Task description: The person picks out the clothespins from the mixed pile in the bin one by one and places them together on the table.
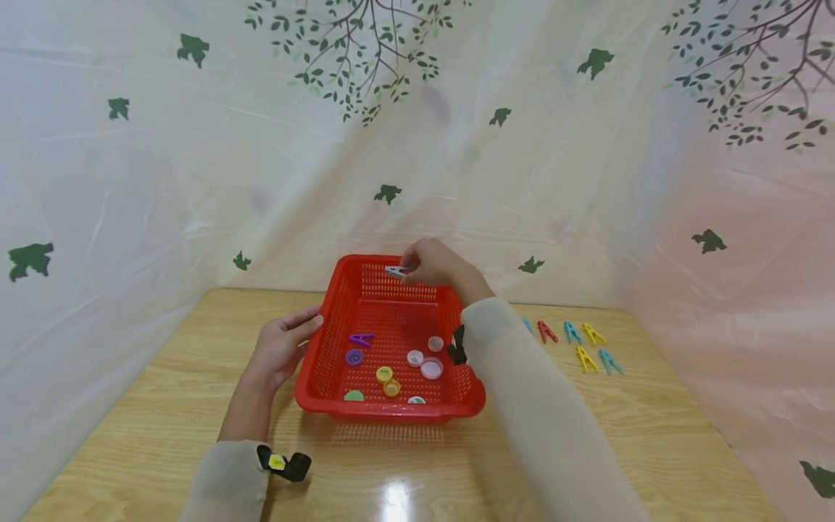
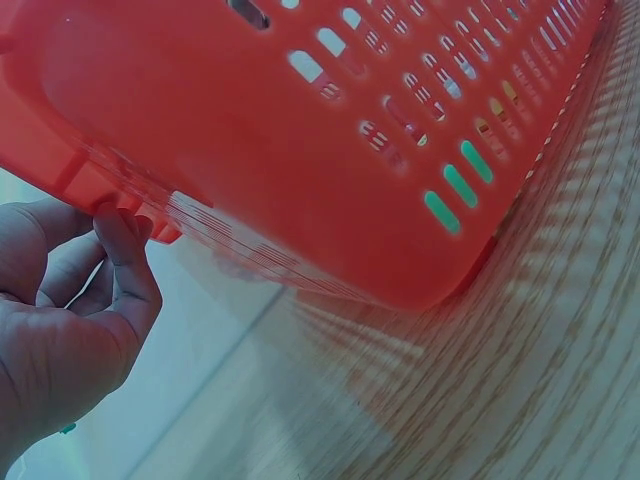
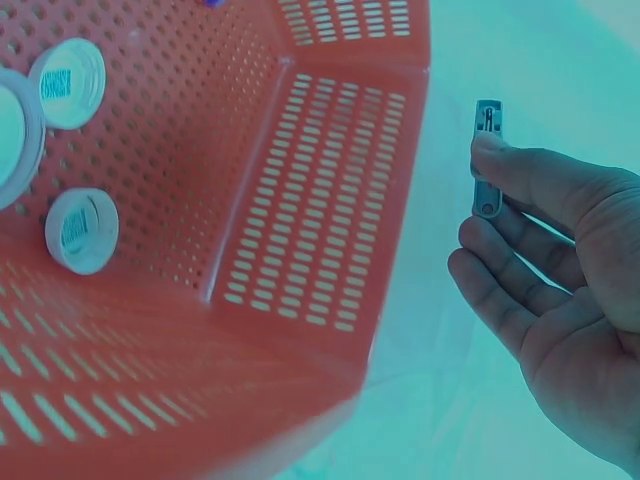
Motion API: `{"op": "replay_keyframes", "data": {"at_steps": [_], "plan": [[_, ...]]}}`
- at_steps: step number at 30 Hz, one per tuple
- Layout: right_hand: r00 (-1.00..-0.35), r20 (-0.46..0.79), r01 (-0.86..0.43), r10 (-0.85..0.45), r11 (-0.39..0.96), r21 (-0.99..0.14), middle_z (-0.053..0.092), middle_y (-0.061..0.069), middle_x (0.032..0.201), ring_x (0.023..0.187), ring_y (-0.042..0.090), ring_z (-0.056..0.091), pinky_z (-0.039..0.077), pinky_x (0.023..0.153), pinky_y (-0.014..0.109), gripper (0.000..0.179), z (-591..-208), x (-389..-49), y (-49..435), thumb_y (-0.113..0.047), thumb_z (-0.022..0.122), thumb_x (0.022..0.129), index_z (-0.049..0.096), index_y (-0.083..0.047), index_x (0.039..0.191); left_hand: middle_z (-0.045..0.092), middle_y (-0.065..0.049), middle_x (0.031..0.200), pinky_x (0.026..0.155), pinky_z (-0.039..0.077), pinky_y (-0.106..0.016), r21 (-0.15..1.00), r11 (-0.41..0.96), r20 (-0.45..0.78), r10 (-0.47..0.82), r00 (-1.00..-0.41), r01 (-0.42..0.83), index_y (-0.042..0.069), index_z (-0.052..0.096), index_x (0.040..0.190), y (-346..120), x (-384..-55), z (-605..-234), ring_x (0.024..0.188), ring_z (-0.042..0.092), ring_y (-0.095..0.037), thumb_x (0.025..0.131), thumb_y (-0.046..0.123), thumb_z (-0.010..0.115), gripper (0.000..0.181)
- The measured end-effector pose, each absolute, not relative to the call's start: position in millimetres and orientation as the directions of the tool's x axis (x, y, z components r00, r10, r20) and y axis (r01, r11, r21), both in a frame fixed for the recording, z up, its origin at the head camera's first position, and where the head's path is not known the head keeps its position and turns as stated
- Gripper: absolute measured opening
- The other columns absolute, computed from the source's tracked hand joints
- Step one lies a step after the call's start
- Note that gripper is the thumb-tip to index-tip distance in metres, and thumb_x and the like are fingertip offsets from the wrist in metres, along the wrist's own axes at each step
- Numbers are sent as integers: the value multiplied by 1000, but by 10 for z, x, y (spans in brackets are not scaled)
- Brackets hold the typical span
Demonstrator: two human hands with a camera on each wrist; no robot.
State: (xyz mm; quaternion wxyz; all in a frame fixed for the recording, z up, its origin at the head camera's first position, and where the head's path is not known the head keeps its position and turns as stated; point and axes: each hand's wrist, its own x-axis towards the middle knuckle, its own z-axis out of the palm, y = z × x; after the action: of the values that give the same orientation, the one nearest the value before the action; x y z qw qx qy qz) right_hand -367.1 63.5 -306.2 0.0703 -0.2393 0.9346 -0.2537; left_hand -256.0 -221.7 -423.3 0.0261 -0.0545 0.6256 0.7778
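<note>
A red plastic basket [image 1: 326,319] with slotted walls stands on the wooden table. My left hand [image 1: 280,348] pinches its left rim between thumb and fingers, as the left wrist view confirms at the rim [image 2: 60,165]. Over the basket's far end, my right hand [image 1: 433,262] pinches a pale grey-blue clothespin [image 1: 395,272]. The right wrist view shows this clothespin [image 3: 488,160] edge-on between thumb and fingers, apart from the basket wall. Inside the basket lie a purple clothespin [image 1: 361,339], a purple cap [image 1: 354,357], two yellow caps [image 1: 384,374], several whitish caps [image 1: 431,368] and a green piece [image 1: 354,396].
Right of the basket, several clothespins lie on the table [image 1: 652,420]: a red one [image 1: 546,331], yellow ones [image 1: 593,333] and blue ones [image 1: 610,361]. One blue clothespin [image 1: 528,325] is partly hidden by the right sleeve [image 1: 522,384]. A leaf-patterned sheet [image 1: 293,217] hangs behind the table.
</note>
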Motion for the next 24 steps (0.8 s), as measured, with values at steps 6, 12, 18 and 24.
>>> {"op": "replay_keyframes", "data": {"at_steps": [6,12,18,24], "plan": [[-877,19,-424,-480,756,-499,69,2,105,96,21,63,58,89,35,24,-3038,-3671,746,-16,79,92,72,-12,114,69,0,121,89,59,-32,972,-208,-118,-21,-993,-111,0,52,148,-2230,-2567,-4238,105,68,-13,95,24,76,63],[-883,47,-429,-467,763,-484,69,4,103,94,22,63,58,87,35,23,-3030,-3655,882,-19,79,92,72,-10,112,69,-1,122,89,59,-32,972,-204,-121,-22,-992,-114,1,53,147,-2236,-2571,-4245,105,68,-13,95,24,76,62],[-887,66,-430,-457,767,-477,70,7,100,90,24,63,58,84,38,22,-3011,-3642,1046,-20,78,93,73,-7,109,68,-2,123,89,59,-32,972,-205,-121,-23,-992,-114,1,53,147,-2238,-2573,-4251,105,68,-13,95,24,76,62],[-900,90,-417,-428,779,-468,71,9,102,93,24,66,58,85,40,22,-3024,-3638,1253,-21,77,93,72,-5,109,69,-1,121,89,60,-32,972,-208,-119,-26,-993,-111,0,53,147,-2231,-2573,-4245,104,68,-13,95,23,76,61]]}}
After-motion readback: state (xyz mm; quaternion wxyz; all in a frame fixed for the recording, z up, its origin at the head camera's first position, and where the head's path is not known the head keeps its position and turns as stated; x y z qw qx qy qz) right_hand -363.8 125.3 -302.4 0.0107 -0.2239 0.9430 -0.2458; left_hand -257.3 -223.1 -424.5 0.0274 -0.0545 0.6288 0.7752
